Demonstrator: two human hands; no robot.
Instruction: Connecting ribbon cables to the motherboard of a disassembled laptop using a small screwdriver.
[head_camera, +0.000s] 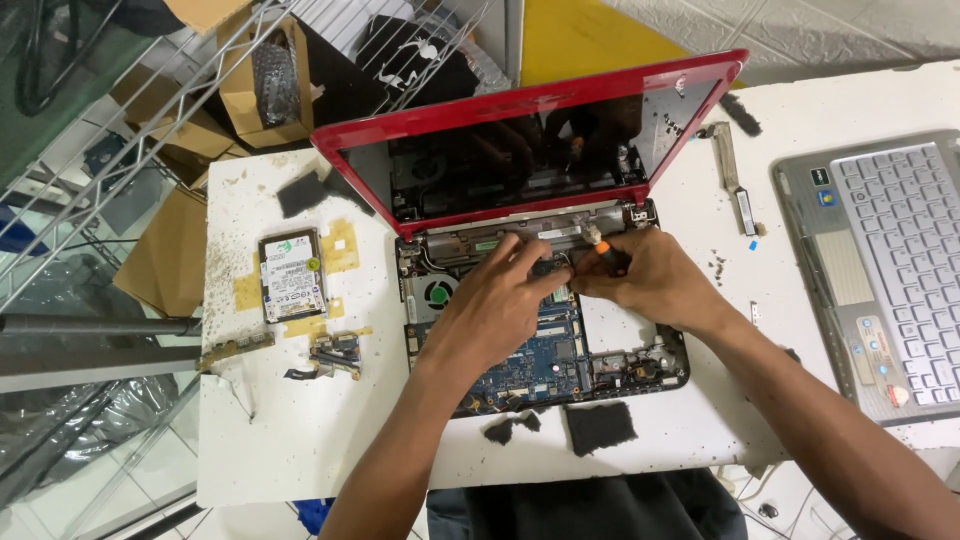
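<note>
A red laptop stands with its lid up and its base stripped, showing a blue circuit board and a round fan. My left hand rests on the board near the hinge, fingertips pressed at a spot in the middle. My right hand grips a small screwdriver with an orange and black handle, its tip pointing down next to my left fingertips. The spot under the fingers is hidden.
On the white table lie a hard drive, small circuit boards, dark foam pieces and a metal bracket. A silver keyboard cover sits at the right. Wire shelving and cardboard boxes stand at the left.
</note>
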